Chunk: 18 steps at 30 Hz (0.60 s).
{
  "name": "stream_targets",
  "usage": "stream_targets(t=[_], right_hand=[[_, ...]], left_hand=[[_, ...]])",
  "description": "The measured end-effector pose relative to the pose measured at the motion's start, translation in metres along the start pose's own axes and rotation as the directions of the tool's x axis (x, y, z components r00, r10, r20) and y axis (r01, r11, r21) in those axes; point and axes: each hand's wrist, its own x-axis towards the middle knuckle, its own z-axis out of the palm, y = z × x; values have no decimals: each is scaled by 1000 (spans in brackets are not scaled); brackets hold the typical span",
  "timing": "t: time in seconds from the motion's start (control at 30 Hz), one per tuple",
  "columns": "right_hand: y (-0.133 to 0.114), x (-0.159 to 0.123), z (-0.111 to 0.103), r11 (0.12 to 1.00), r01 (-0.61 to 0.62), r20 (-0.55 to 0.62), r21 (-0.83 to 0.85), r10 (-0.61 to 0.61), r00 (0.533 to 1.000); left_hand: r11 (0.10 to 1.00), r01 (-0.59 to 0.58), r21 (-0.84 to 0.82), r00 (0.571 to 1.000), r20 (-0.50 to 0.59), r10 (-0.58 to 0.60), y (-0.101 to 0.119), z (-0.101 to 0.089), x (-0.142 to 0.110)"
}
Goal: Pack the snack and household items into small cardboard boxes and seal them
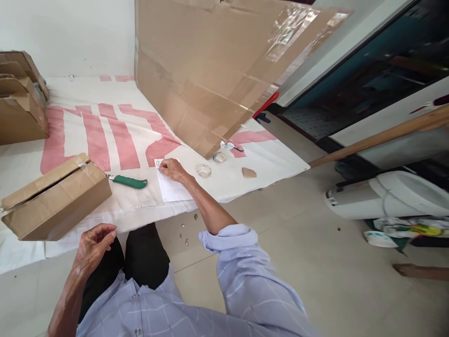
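My right hand [171, 169] is over the upper left part of a white paper sheet [175, 189], its fingers pressed together beside small dark-outlined squares. Whatever those fingertips hold, if anything, is hidden. Low in front of the table edge is my left hand [94, 245], with thumb and forefinger drawn close in a pinch; I cannot make out anything between them. A green-handled utility knife [129, 181] lies left of the sheet. Beside it sits a long closed cardboard box [66, 201]. Two rolls of clear tape [204, 171] rest to the right of my right hand.
A large cardboard panel [206, 70] stands tilted at the back of the cloth-covered table [140, 213]. More cardboard boxes [21, 103] are at far left. A small cardboard scrap [249, 172] and scissors [235, 147] lie rightward. A white bucket [393, 194] is at right.
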Motion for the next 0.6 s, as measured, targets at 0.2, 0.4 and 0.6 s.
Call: stream_targets(t=[0.2, 0.4, 0.6], right_hand=[[0, -1, 3, 998, 23, -54, -60, -27, 998], [2, -4, 5, 998, 26, -110, -60, -33, 993], [1, -1, 14, 998, -10, -163, -60, 0, 987]], left_hand=[[1000, -24, -21, 1000, 3, 24, -4, 0, -1], [999, -39, -25, 999, 14, 40, -4, 0, -3], [998, -46, -34, 999, 14, 47, -5, 0, -6]])
